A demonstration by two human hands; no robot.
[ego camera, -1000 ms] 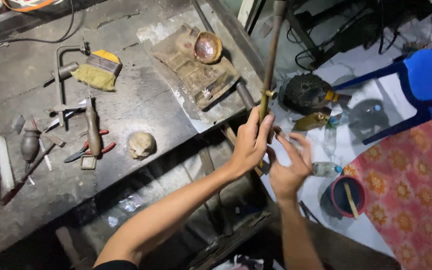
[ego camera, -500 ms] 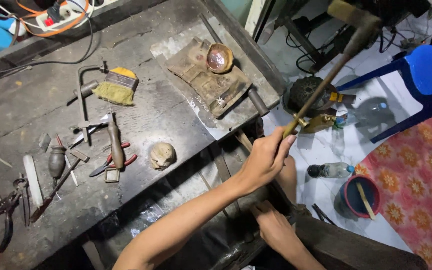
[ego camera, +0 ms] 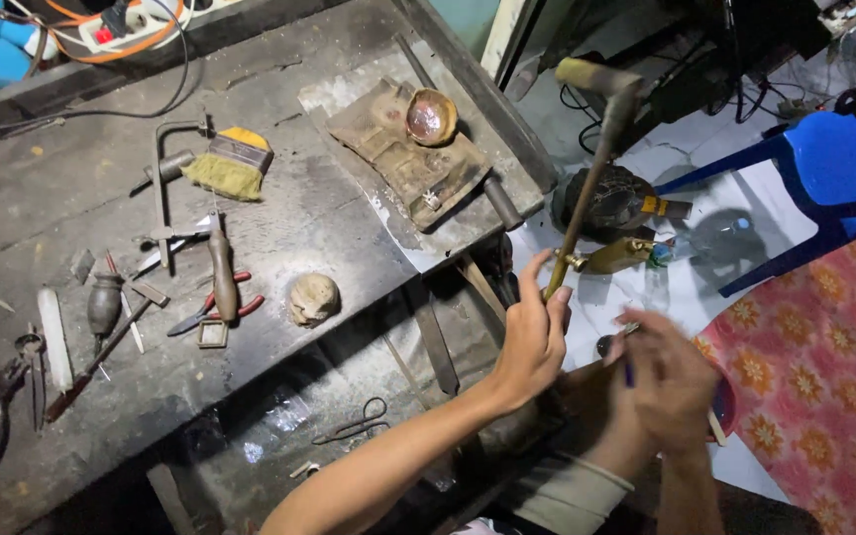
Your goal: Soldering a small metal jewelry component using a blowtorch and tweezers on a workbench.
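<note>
My left hand (ego camera: 532, 337) is shut around the lower end of a long brass torch (ego camera: 587, 178). Its thin tube slants up and to the right, ending in a bent head near the top of the view. A brass valve (ego camera: 614, 256) sticks out sideways just above my fingers. My right hand (ego camera: 666, 381) is blurred, just right of and below the left hand. Its fingers curl around a small dark blue thing (ego camera: 629, 374) that I cannot identify.
A dark, worn workbench (ego camera: 329, 218) fills the left side, with a yellow brush (ego camera: 225, 163), red-handled pliers (ego camera: 220, 297), a pale lump (ego camera: 312, 297) and a copper bowl (ego camera: 431, 116). A blue chair (ego camera: 824, 168) and red patterned cloth (ego camera: 824, 376) lie to the right.
The torch has tilted from upright to slanting right. My right hand dropped out of sight below the bench edge, then came back up beside the left hand with the small blue thing.
</note>
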